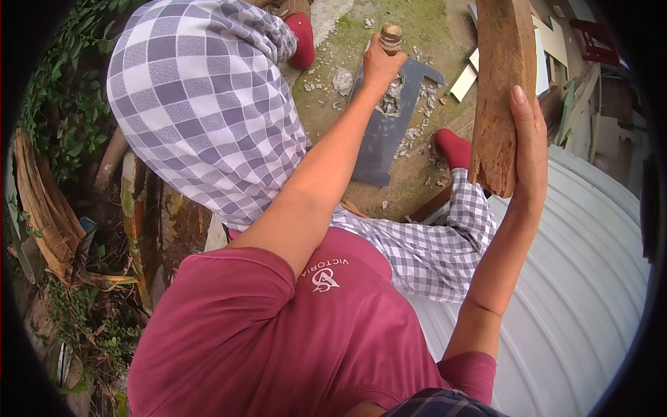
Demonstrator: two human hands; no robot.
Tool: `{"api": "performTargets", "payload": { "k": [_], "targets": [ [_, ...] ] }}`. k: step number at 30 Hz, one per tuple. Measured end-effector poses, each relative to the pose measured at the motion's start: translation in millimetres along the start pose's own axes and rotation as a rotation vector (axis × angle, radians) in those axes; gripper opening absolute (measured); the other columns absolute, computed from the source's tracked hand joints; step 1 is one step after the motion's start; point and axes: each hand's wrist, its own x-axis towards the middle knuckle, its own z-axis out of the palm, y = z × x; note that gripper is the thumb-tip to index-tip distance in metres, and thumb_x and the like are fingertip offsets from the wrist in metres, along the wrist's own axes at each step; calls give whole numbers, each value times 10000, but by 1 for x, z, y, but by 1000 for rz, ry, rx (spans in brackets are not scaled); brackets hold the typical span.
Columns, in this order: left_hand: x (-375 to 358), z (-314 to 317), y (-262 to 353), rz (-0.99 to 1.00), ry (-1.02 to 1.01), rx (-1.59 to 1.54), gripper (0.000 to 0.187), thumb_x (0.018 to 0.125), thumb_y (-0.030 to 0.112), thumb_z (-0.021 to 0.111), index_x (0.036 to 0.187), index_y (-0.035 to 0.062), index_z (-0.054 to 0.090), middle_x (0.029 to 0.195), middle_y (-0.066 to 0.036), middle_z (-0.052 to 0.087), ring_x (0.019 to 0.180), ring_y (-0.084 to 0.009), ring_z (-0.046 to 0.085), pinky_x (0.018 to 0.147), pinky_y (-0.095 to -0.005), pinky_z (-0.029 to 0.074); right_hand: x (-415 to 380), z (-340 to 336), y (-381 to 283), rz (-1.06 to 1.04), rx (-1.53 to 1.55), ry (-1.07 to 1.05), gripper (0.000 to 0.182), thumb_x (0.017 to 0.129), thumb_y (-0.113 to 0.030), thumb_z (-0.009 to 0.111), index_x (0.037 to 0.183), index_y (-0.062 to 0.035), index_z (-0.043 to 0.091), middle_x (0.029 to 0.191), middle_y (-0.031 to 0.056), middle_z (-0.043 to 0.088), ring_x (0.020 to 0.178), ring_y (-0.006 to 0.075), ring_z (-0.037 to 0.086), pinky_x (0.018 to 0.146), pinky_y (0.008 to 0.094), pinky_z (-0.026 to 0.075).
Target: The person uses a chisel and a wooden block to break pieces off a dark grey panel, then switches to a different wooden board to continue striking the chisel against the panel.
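My left hand (pixel 381 68) is closed around a short upright rod (pixel 391 38) with a brownish round top and pale bands beneath it. Its lower end is hidden by my fingers. Below that hand lies a dark grey flat slab (pixel 379 142) with a ragged broken opening filled with pale rubble. My right hand (pixel 531 149) grips the lower end of a thick, rough wooden block (pixel 504 83), with the thumb on its near face. The block is raised, and its upper end runs out of view at the top.
Pale chips (pixel 410 135) are scattered around the slab on mossy concrete (pixel 344 42). Corrugated light sheeting (pixel 563 278) spreads along the right. Boards (pixel 552 45) lie at the upper right. Split logs (pixel 52 208) and plants are at the left. My legs in checked cloth flank the slab.
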Motion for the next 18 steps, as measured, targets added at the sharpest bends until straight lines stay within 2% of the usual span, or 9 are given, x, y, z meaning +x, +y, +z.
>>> {"api": "performTargets", "payload": {
  "k": [4,6,8,9,11,13,14,17,18],
  "targets": [
    [-1,4,2,-21,3,30,367,688,180,672,998,38,534,911,-167,669,889,-326,663,780,-409,509,-1,-4,1,-10,-35,6,710,856,-533,590,1240,59,512,1001,170,621,897,202,601,802,312,468],
    [-9,8,6,0,77,10,368,706,173,702,1000,38,527,910,-158,667,875,-319,662,762,-411,507,4,-7,0,-5,-49,-25,727,853,-537,588,1261,59,502,1024,172,623,925,202,596,828,313,460],
    [-17,10,10,10,97,-11,363,719,172,715,998,38,526,906,-155,663,861,-320,658,751,-411,503,13,-9,-2,-111,-308,-72,724,830,-553,597,1313,-22,504,1044,178,646,943,231,625,827,337,476],
    [-19,11,11,13,113,-34,359,731,170,728,996,38,525,901,-152,659,848,-321,655,739,-412,499,15,-10,-8,-117,-301,-69,724,830,-553,597,1313,-22,504,1044,178,646,943,231,625,827,337,476],
    [-22,17,4,37,147,-41,340,747,169,738,974,40,521,874,-155,646,821,-329,642,724,-411,489,21,-13,-31,-254,-757,1,704,805,-574,604,1342,-129,511,1044,175,668,930,272,657,807,367,496],
    [-26,21,2,-10,245,-32,318,749,166,730,948,39,516,854,-158,636,816,-336,633,726,-406,485,31,-20,-50,-402,-741,43,678,793,-595,600,1334,-191,529,1015,166,682,880,306,676,773,392,510],
    [-28,22,3,-28,248,-76,305,754,162,722,937,39,511,848,-163,630,811,-345,625,724,-406,484,33,-25,-63,-454,-709,5,785,787,-606,630,1343,-67,505,1027,188,651,938,209,652,803,312,516],
    [-35,22,10,-25,244,-44,293,759,151,711,945,40,513,861,-165,628,816,-344,625,729,-406,481,52,-35,-67,-510,-460,-12,751,802,-590,632,1288,-27,525,1063,182,636,924,191,640,820,296,501],
    [-36,22,11,-28,245,-46,293,759,151,711,945,40,513,861,-165,628,816,-344,625,729,-406,481,48,-27,-69,-447,-419,-87,749,810,-586,626,1277,-10,523,1065,176,633,938,184,628,833,285,486]
  ]
}}
